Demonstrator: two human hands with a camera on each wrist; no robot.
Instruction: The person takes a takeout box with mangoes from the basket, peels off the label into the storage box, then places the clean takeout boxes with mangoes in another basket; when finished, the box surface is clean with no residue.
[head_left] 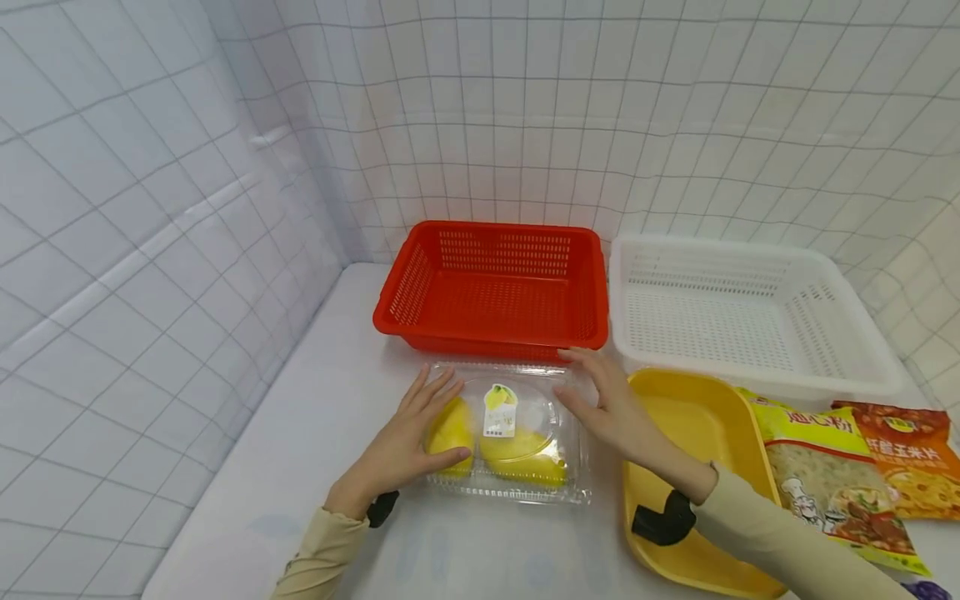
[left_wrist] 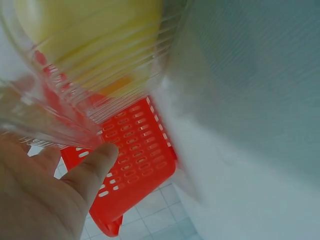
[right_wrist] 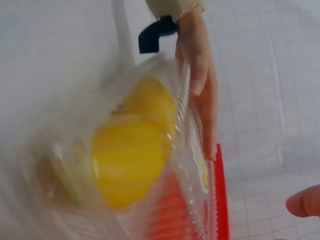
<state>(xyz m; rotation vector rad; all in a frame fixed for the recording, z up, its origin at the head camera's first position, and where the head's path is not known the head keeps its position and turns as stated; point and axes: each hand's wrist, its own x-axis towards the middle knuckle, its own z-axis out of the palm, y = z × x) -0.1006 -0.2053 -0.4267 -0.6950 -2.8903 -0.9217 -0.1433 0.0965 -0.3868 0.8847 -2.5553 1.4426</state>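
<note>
A clear plastic clamshell box (head_left: 517,446) lies on the white table, with yellow fruits (right_wrist: 127,165) that look like lemons inside. Its lid bears a white label (head_left: 500,417) with a lemon picture. My left hand (head_left: 408,435) is spread over the box's left side, fingers on or just above the lid; contact is hard to tell. In the left wrist view its thumb (left_wrist: 97,162) reaches past the box edge. My right hand (head_left: 618,408) hovers at the box's right side, thumb and fingers apart, with a gap to the box in the right wrist view.
A red perforated basket (head_left: 491,342) stands right behind the box. To its right is a white basket (head_left: 757,375). A yellow tray (head_left: 637,483) sits under my right forearm. Farther right lie a bag of pasta (head_left: 832,475) and an orange-red snack bag (head_left: 911,458).
</note>
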